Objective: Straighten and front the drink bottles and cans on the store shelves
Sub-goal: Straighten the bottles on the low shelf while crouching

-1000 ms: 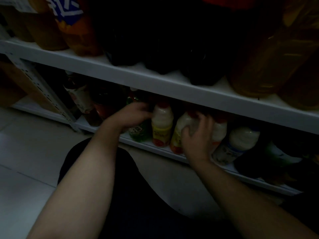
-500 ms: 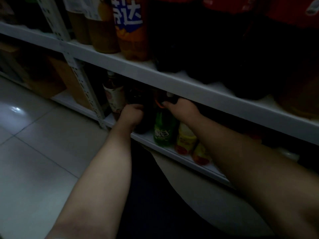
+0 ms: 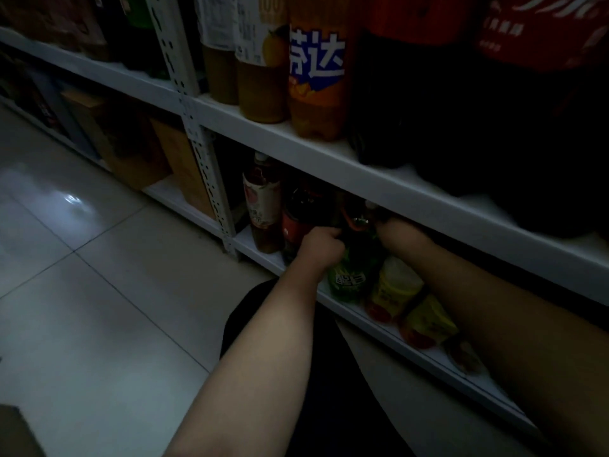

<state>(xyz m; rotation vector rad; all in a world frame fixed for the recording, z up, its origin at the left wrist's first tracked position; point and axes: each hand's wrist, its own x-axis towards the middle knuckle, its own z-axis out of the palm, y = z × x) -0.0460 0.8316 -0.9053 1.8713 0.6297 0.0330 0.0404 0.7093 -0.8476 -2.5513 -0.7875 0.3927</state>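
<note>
While under shelf (image 3: 412,196), fingers (image 3: 331,233) round bottle (image 3: 352,278)

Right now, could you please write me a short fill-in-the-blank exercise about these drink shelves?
The left hand and right hand reach into the ___ shelf. The green bottle stands between the two ___. The orange soda bottle stands one level ___ them. The floor is covered in pale ___.
Missing: lower; hands; above; tiles.
</note>
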